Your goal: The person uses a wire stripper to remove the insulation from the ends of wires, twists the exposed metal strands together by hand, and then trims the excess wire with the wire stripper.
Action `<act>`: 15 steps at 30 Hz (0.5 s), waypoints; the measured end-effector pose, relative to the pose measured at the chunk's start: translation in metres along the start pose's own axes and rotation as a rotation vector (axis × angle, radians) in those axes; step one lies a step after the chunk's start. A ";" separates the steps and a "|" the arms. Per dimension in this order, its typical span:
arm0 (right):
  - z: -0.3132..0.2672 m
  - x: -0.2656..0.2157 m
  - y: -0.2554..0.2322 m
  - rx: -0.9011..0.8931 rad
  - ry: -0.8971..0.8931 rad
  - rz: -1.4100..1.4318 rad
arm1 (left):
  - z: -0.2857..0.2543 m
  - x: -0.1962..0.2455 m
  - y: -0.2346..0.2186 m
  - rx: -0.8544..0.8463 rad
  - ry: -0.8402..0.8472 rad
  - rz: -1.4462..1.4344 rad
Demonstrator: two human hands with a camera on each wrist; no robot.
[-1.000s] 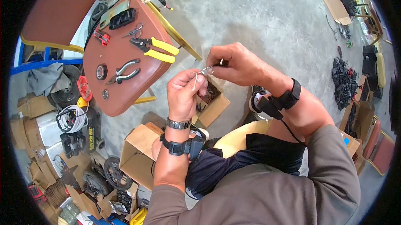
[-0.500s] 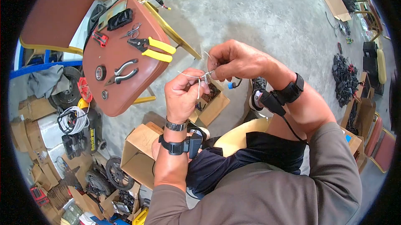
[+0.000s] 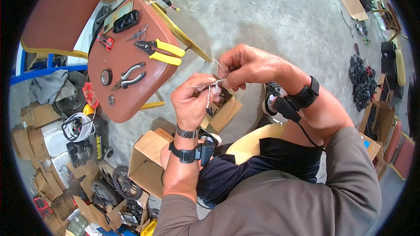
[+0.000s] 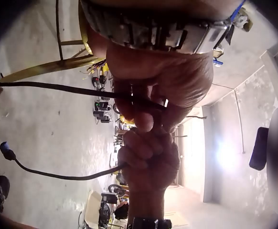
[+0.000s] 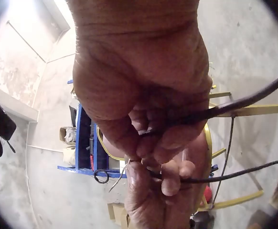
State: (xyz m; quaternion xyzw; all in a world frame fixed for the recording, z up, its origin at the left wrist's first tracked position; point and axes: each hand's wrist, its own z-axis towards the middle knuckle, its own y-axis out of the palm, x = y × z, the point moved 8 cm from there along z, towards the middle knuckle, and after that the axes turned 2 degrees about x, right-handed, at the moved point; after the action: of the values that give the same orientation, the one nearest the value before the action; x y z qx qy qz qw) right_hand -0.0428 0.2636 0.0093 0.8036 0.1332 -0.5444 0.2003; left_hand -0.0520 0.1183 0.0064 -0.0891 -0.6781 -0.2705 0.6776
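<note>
My left hand [image 3: 191, 100] pinches a thin dark cable [image 4: 65, 88] near its end. Pale stripped wires [image 3: 208, 96] stick out between its thumb and fingers. Close against it, the right hand [image 3: 247, 66] grips a second dark cable [image 4: 67, 177], which carries a blue connector [image 4: 5, 150] at its loose end. The fingertips of both hands meet where the bare wires cross, and a pale wire [image 3: 220, 64] rises beside the right fingers. In the right wrist view the wire joint is mostly hidden by the fingers, while one pale strand [image 5: 118, 179] hangs out to the side.
A brown chair seat [image 3: 127, 85] at the left bears yellow-handled wire strippers [image 3: 165, 52], pliers [image 3: 129, 76], scissors [image 3: 139, 33], a red cutter [image 3: 105, 41] and a tape roll [image 3: 106, 77]. Below the hands stands an open cardboard box [image 3: 227, 115]; another box [image 3: 146, 159] is by the leg.
The right hand has turned and shifted its hold, its fingertips now at the crossed wires. A pale wire has come up beside it. The left hand stays nearly in place.
</note>
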 end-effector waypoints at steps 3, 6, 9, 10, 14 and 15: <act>-0.003 -0.002 0.001 0.001 0.023 -0.022 | -0.001 0.000 0.000 0.003 0.007 -0.045; -0.005 -0.004 0.002 0.010 0.024 -0.049 | -0.002 0.001 0.001 0.013 0.009 0.005; -0.007 -0.008 0.003 0.024 0.008 -0.056 | -0.002 0.002 0.002 -0.004 0.046 0.055; -0.007 -0.008 0.004 0.030 0.002 -0.054 | -0.003 0.003 0.002 0.010 0.061 0.056; -0.008 -0.010 0.006 0.090 -0.074 -0.061 | -0.004 0.003 0.003 0.072 0.080 0.038; -0.007 -0.009 0.006 0.109 -0.106 -0.079 | -0.004 0.001 0.002 0.089 0.074 0.028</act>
State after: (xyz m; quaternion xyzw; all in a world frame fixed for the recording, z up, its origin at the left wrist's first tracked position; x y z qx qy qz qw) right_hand -0.0379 0.2616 0.0210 0.7774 0.1241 -0.6002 0.1414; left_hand -0.0477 0.1176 0.0075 -0.0584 -0.6626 -0.2339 0.7091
